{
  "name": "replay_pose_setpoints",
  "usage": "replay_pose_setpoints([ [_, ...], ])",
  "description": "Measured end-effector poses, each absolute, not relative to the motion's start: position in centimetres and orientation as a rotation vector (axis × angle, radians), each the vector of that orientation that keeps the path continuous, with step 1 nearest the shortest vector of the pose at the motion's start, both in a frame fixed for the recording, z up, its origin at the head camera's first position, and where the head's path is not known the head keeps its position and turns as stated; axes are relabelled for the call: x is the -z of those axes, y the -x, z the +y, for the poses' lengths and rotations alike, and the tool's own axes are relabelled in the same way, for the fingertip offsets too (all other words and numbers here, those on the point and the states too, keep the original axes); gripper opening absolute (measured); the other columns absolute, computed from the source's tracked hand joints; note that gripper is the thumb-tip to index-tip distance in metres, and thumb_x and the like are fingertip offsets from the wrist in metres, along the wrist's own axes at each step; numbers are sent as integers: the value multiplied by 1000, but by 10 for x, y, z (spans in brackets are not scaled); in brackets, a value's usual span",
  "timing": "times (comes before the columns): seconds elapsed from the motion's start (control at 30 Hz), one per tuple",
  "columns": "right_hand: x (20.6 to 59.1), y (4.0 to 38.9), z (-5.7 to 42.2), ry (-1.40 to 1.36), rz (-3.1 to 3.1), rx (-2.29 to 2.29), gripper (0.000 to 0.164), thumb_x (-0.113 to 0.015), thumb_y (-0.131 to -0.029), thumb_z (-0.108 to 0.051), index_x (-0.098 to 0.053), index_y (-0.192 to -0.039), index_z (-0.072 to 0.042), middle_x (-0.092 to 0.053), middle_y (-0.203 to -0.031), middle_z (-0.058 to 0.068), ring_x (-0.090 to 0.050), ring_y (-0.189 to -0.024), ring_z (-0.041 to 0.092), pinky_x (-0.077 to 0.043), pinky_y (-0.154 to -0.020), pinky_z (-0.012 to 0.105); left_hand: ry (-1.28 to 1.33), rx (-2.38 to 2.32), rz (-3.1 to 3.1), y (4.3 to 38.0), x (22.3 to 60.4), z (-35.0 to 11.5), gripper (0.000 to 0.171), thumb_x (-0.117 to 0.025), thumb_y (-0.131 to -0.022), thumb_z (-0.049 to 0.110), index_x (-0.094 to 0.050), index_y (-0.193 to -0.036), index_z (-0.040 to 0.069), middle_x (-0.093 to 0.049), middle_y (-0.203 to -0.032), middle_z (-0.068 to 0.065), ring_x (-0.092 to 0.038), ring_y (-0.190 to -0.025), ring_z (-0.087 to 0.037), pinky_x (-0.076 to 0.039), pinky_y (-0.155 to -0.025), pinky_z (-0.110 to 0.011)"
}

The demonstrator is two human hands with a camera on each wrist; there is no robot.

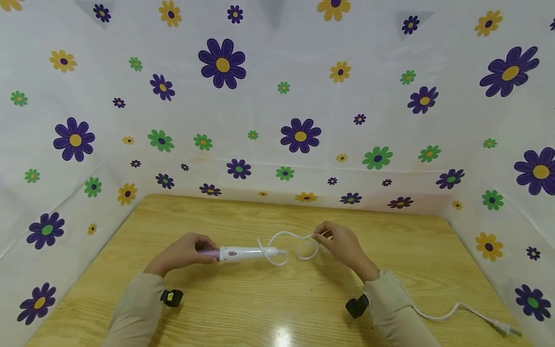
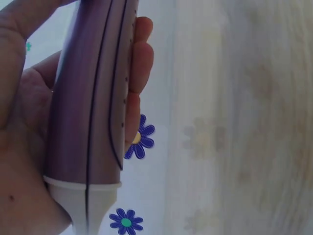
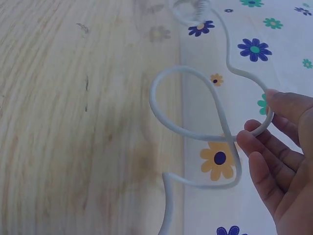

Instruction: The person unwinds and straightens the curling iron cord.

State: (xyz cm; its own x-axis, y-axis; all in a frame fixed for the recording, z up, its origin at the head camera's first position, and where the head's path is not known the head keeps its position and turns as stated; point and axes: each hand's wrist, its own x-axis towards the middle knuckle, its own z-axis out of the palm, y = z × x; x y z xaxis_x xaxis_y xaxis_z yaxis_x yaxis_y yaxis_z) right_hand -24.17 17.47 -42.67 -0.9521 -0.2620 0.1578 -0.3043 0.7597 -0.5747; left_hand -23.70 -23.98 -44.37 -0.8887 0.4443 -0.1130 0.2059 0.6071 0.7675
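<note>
A white and purple hair styling iron [image 1: 247,254] is held level over the table by my left hand [image 1: 188,250], which grips its purple end. The left wrist view shows the purple body [image 2: 83,107] close up, with dark seams and a pale ring; fingertips wrap round its far side, and its tip is cut off. My right hand [image 1: 340,243] pinches the iron's white power cord [image 1: 288,233] between thumb and fingers. Loops of the cord [image 3: 161,115] hang beside the fingers in the right wrist view.
The wooden table [image 1: 260,308] has a white flowered cloth [image 1: 269,111] round its back and sides. Beyond the right sleeve, the cord runs to a two-pin plug [image 1: 505,327] near the table's right front edge. Black wrist cameras [image 1: 173,298] are strapped to both wrists.
</note>
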Motion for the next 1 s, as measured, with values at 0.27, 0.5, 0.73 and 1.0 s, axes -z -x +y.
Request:
replay_pose_setpoints([
  [0.27, 420, 241, 190, -452, -2841, -947, 15, -62, -94, -30, -66, -98, -16, -71, -98, 2, -68, -92, 24, -53, -75, 40, -477, -1118, 2602, 238, 455, -260, 37, -76, -81, 30, -68, -105, 3, -66, -94, -6, -56, -83, -17, -47, -72, -27],
  [0.5, 419, 243, 211, -430, -2831, -943, 18, -61, -95, -31, -66, -98, -14, -70, -100, 6, -67, -95, 29, -53, -78, 46, -371, -1094, 2673, 238, 455, -284, 38, -77, -80, 30, -69, -106, 4, -67, -97, -7, -55, -84, -17, -46, -72, -28],
  [0.73, 421, 244, 231, -394, -2863, -938, 24, -60, -95, -35, -65, -100, -12, -70, -102, 8, -66, -97, 31, -52, -80, 48, -298, -1082, 2694, 239, 457, -307, 43, -77, -81, 35, -69, -109, 3, -67, -102, -10, -55, -87, -17, -47, -73, -28],
  [1.0, 426, 248, 255, -364, -2889, -882, 24, -60, -95, -32, -66, -101, -9, -70, -103, 11, -65, -99, 34, -51, -78, 49, -252, -1060, 2741, 243, 467, -334, 46, -76, -81, 38, -68, -111, 5, -68, -104, -10, -56, -88, -17, -47, -73, -27],
])
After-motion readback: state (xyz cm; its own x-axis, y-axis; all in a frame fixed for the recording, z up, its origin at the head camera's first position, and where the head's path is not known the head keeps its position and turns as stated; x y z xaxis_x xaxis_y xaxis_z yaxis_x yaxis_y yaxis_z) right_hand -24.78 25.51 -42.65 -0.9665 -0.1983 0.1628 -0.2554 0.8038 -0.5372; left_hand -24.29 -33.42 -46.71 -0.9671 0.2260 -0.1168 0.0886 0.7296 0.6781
